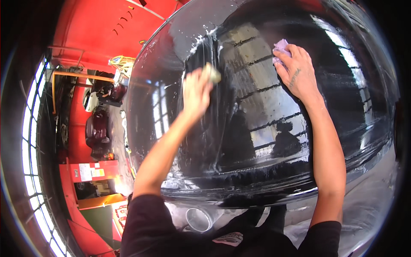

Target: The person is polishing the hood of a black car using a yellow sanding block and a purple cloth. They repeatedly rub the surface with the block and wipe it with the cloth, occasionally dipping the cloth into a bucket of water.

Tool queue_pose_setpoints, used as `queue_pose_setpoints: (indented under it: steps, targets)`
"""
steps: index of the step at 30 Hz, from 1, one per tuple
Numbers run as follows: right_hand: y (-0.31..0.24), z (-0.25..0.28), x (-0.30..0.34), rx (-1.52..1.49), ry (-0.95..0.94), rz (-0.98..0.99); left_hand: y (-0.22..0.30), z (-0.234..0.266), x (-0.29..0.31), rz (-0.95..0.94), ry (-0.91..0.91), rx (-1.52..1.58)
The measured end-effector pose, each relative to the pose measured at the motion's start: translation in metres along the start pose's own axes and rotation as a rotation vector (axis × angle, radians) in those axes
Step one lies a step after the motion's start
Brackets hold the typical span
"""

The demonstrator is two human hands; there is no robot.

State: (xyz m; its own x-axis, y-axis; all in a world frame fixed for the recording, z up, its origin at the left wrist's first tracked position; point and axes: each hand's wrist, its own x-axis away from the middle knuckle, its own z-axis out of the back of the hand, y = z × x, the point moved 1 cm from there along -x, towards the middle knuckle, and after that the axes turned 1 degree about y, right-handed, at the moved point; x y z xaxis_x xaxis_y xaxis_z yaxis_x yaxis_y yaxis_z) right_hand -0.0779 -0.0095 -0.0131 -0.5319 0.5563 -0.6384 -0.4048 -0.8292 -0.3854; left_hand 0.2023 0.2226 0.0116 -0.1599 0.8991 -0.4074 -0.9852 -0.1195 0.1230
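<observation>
A glossy black car panel (265, 171), wet and streaked with whitish suds, curves across the view in front of me. My left hand (197, 91), slightly blurred, is closed around a pale yellowish sponge-like block (213, 73) over the streaked left part of the panel. Farther right, my right hand (296, 68) grips a crumpled purple cloth (281, 46) with bent fingers and rests on the panel. White suds (200, 41) gather beyond my left hand. The underside of each held thing is hidden.
Below the panel's near edge stands a round bucket (199, 219) on the floor. Red walls (96, 32), a dark red car part (97, 128), an orange frame (81, 74) and a red cabinet (100, 170) with papers lie to the left.
</observation>
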Motion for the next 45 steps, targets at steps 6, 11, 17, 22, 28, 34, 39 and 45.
queue_pose_setpoints:
  steps: [6,11,17,22,28,34,39,45]
  targets:
    - [-0.010,-0.005,0.001,0.012,-0.032,-0.042,0.007,0.034,0.066,-0.218,-0.059,0.053]
    - [-0.032,-0.015,-0.002,-0.062,-0.031,0.019,-0.067,-0.035,-0.139,0.160,0.040,-0.345]
    - [0.008,0.004,0.002,0.004,-0.009,-0.021,0.042,0.006,0.018,-0.109,-0.032,0.021]
    - [-0.016,-0.007,-0.002,-0.027,-0.035,-0.078,0.024,0.032,0.063,-0.153,-0.099,0.049]
    - [-0.024,-0.008,-0.003,-0.055,-0.027,-0.021,-0.021,-0.053,-0.144,0.073,-0.016,-0.130]
    - [0.006,-0.006,0.006,0.008,0.007,-0.049,0.077,0.015,0.063,-0.160,-0.079,0.051]
    - [-0.010,-0.013,0.001,-0.052,-0.014,-0.071,0.029,0.009,0.015,-0.208,-0.089,0.064]
    - [-0.014,-0.015,-0.001,-0.097,0.040,0.015,0.013,-0.060,-0.164,0.106,-0.062,-0.194]
